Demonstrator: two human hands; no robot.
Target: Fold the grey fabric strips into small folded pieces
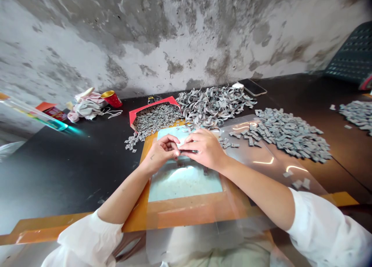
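Observation:
My left hand [163, 154] and my right hand [205, 147] meet over a pale blue sheet [186, 185] under clear plastic. Both are closed, thumbs and fingertips pinching one small dark grey piece [185, 152] between them. The fingers cover most of it, so its shape is hard to make out. Just below the fingertips, a small brownish piece [180, 164] lies on the sheet. Behind my hands is a heap of grey curled strips [215, 104]. A red box [154, 103], open toward me, holds many small grey folded pieces [158, 117], some spilled out in front.
To the right spreads a pile of grey flat pieces [293, 133], with another pile [359, 114] farther right. A phone [252, 87] lies near the stained wall [186, 38]. At left are a red cup [112, 99], crumpled cloth [88, 104] and a clear tube [35, 114].

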